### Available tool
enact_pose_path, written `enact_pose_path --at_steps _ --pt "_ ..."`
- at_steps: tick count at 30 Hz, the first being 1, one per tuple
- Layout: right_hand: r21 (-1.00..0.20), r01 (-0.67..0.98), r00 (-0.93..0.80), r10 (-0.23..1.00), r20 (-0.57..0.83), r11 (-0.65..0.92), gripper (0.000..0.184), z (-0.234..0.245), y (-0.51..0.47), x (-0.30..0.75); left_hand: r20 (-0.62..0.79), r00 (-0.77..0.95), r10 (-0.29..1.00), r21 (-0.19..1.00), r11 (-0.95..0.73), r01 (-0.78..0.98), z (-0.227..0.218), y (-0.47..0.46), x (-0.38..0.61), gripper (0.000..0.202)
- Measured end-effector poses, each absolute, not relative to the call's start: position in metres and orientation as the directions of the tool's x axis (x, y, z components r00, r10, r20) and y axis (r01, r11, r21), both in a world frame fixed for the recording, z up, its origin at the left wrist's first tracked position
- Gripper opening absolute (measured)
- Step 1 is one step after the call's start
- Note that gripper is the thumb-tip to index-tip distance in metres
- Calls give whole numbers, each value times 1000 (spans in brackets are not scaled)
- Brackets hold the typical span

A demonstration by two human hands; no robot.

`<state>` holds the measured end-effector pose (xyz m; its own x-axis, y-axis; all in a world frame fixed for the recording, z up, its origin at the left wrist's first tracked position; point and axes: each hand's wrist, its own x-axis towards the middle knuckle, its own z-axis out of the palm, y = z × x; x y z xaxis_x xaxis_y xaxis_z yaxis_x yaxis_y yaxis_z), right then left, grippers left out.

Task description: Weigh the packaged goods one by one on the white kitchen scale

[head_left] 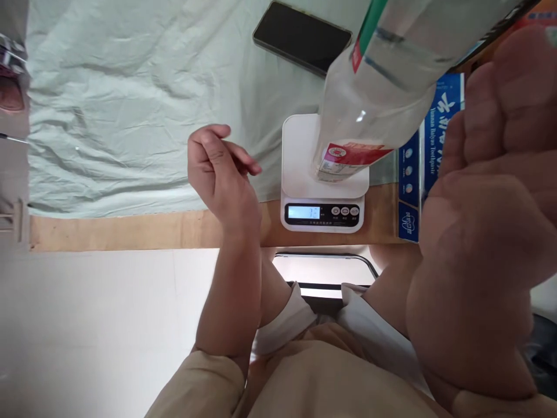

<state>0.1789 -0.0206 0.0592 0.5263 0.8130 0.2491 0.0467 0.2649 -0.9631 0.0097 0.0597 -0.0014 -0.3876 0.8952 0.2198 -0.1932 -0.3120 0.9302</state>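
A large clear plastic bottle [365,116] with red and green label parts stands on a white digital kitchen scale [298,168]. Its top runs out of the picture at the upper right. The scale's small display is lit, but its digits are too blurred to read. To the left of the scale, my left hand [220,165] hovers with loosely bent fingers and nothing visible in it. My right hand [496,133] is raised close to the camera, right of the bottle, fingers stretched out and slightly bent. No object shows in it, and it covers part of a blue toothpaste box [409,191].
A black smartphone [302,38] lies behind the scale on a pale green cloth [130,104]. The wooden table edge [130,231] runs along the front, with my legs below it. Orange packaging [537,14] is at the upper right.
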Motion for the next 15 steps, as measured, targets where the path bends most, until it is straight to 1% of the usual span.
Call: enact_pose_path --at_steps 2,4,7,11,13,15 --pt "-962 67 511 819 261 265 65 55 -22 178 218 -424 879 935 -313 -168 -2 63 6 29" --pt "-955 84 492 821 289 286 67 49 -22 180 233 -397 888 936 -315 -155 -3 63 5 38" --pt "-956 72 466 838 283 283 68 43 -23 184 259 -313 914 934 -319 -159 -7 62 6 34" --pt "-956 58 459 842 283 289 73 43 -25 188 318 -257 913 921 -362 -146 -10 59 9 27" --pt "-953 56 458 841 290 298 71 43 -26 188 344 -223 912 923 -372 -97 -11 58 9 29" --pt "-952 50 451 844 291 302 69 44 -27 186 367 -203 908 924 -381 -38 -11 58 10 35"
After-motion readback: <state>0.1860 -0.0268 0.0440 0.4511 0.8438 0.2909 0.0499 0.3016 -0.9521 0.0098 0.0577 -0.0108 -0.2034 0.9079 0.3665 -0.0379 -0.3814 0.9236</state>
